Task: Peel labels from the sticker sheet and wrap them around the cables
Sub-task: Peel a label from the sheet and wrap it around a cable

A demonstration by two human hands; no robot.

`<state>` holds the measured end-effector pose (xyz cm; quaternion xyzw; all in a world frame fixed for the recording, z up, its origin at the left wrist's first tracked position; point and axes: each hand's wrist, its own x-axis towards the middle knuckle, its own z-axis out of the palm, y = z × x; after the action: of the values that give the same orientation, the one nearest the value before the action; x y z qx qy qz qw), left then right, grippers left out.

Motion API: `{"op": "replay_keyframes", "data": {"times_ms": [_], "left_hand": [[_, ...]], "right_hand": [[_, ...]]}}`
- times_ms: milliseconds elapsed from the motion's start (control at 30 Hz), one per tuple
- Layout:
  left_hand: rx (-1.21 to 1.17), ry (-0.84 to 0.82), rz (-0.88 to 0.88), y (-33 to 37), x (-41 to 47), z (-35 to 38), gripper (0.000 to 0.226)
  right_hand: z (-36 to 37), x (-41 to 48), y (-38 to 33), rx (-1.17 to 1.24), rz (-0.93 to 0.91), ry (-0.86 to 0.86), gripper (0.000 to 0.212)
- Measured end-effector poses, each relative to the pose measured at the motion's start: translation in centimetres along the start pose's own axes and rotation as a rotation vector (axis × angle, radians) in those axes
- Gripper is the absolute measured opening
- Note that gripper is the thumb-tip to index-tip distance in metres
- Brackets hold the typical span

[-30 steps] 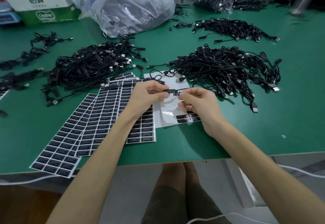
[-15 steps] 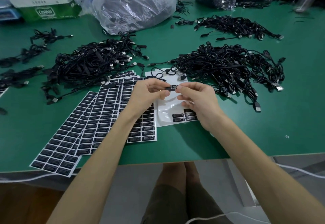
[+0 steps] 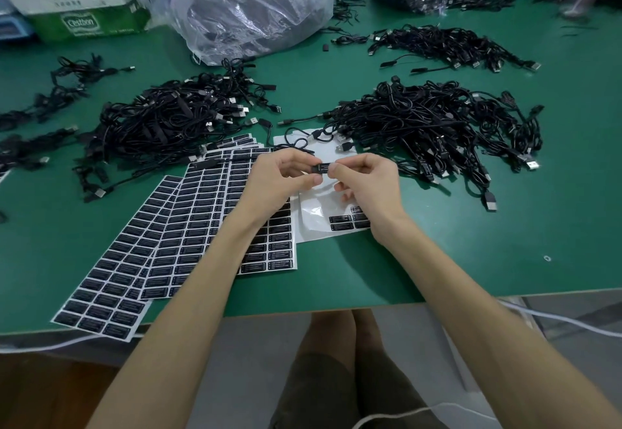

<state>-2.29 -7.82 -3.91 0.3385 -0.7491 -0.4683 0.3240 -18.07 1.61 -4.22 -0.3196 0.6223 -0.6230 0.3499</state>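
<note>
My left hand (image 3: 281, 181) and my right hand (image 3: 365, 186) meet above the table's middle and pinch one black cable's small block (image 3: 322, 168) from both sides, a black label on it. The cable's thin loop (image 3: 296, 142) trails back toward the right cable pile (image 3: 434, 125). Under my hands lies a nearly bare white sticker sheet (image 3: 319, 216) with a few black labels (image 3: 350, 221) left at its near edge. Several full sticker sheets (image 3: 188, 226) fan out to the left.
A second cable pile (image 3: 161, 125) lies left of centre, a smaller one (image 3: 447, 45) at the back right, stray bundles (image 3: 43, 102) at far left. Plastic bags (image 3: 255, 8) and a green-white box (image 3: 80, 1) stand along the back. The green table's near edge (image 3: 437, 300) runs just before my lap.
My hands closed together: the right fingertips slid left along the cable until they met the left thumb at the block. Both hands rose slightly away from me.
</note>
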Motion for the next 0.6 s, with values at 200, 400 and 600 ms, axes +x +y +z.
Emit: {"op": "replay_keyframes", "data": {"times_ms": [200,400,600], "left_hand": [[0.003,0.006,-0.002,-0.12,0.03,-0.05,0.030],[0.008,0.001,0.004,-0.01,0.00,-0.05,0.030],[0.011,-0.003,0.017,-0.01,-0.06,-0.01,0.029]], "right_hand": [[0.49,0.07,0.40,-0.036,-0.034,0.010,0.009],[0.52,0.10,0.51,-0.041,-0.049,0.019,0.008],[0.54,0.06,0.56,-0.053,-0.067,0.021,0.007]]}}
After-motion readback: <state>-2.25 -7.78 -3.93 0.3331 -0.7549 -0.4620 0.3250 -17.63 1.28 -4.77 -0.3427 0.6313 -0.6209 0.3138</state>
